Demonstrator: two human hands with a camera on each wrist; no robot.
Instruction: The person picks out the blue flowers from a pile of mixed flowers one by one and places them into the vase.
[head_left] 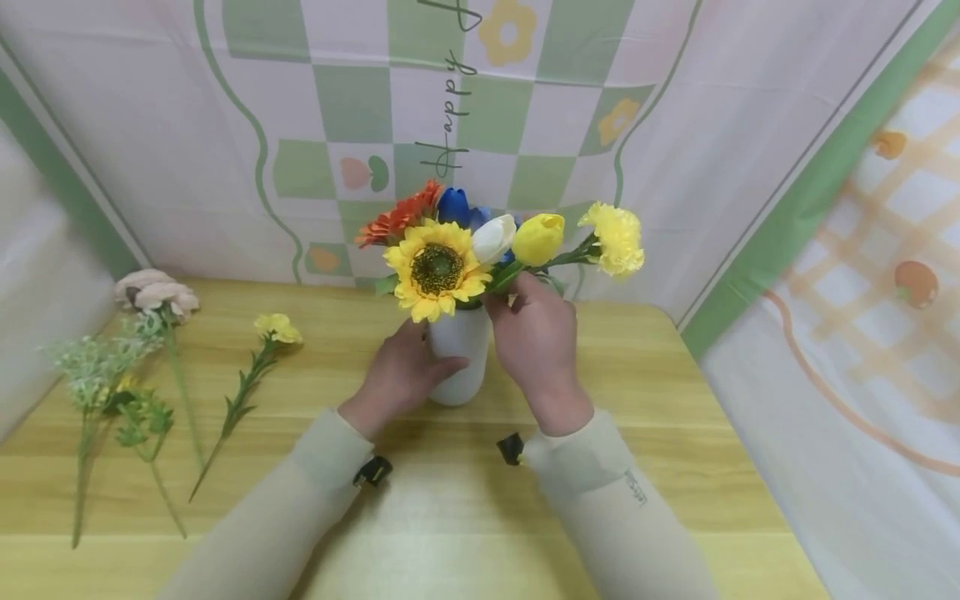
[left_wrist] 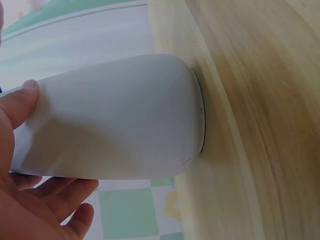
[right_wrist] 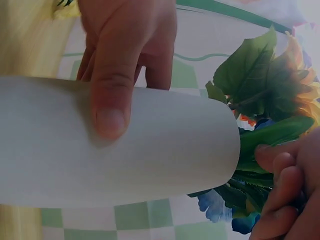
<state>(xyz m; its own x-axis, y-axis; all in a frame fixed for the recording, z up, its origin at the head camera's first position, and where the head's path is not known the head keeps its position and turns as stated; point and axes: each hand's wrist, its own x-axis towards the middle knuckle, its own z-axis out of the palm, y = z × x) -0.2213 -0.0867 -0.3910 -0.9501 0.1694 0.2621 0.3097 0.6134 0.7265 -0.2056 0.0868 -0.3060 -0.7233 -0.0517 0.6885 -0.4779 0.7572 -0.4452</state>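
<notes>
A white vase (head_left: pixel 459 358) stands upright on the table, filled with artificial flowers. My left hand (head_left: pixel 401 375) grips its side; the left wrist view shows the thumb (left_wrist: pixel 22 102) on one face and the fingers around the other. At the vase's mouth, my right hand (head_left: pixel 536 342) pinches green stems or leaves (right_wrist: pixel 260 142); which flower they belong to is hidden. Above the rim are a sunflower (head_left: pixel 437 268), an orange-red flower (head_left: pixel 401 215), a blue tulip (head_left: pixel 453 207), a white tulip (head_left: pixel 493 239) and a yellow tulip (head_left: pixel 538 239). A yellow carnation (head_left: pixel 617 239) leans out rightward.
Loose stems lie on the table's left: a pale pink flower (head_left: pixel 157 293), a yellow carnation (head_left: pixel 277 328), a whitish-green spray (head_left: pixel 93 375) and a small leafy sprig (head_left: pixel 146 421). A checkered cloth (head_left: pixel 352 104) hangs behind the wooden table (head_left: pixel 435 533).
</notes>
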